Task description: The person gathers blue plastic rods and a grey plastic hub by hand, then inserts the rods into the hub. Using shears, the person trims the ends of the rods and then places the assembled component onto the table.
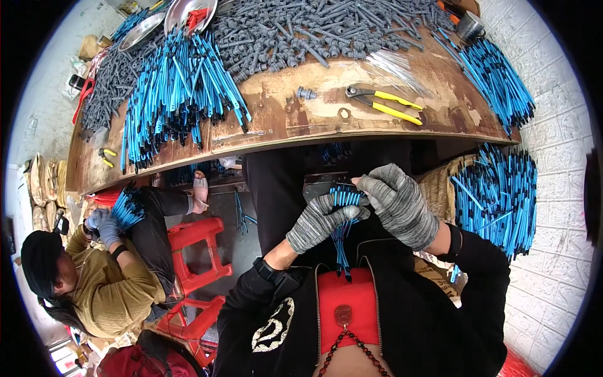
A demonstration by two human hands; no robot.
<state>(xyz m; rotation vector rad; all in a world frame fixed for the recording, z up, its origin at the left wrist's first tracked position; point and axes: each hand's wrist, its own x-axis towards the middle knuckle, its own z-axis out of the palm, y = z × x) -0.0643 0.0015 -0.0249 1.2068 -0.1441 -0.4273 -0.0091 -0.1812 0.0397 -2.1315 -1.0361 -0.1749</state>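
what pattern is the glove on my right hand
Streaked light and dark grey glove, best in the head view.

The picture is bright, and the light looks soft and white. The white wall (553, 163) glows on the right side of the frame. The tabletop (276, 103) at the top is well lit, but it is dark underneath. Shiny spots show on the metal plate (141, 31) at upper left and on the clear strips (397, 69) at upper right. The black jacket (433, 314) at lower right is so dark that its folds are hard to see. Stripes on the right hand (399, 204) look clear. The tabletop's straight edge bends like a bow, and black fills the corners.
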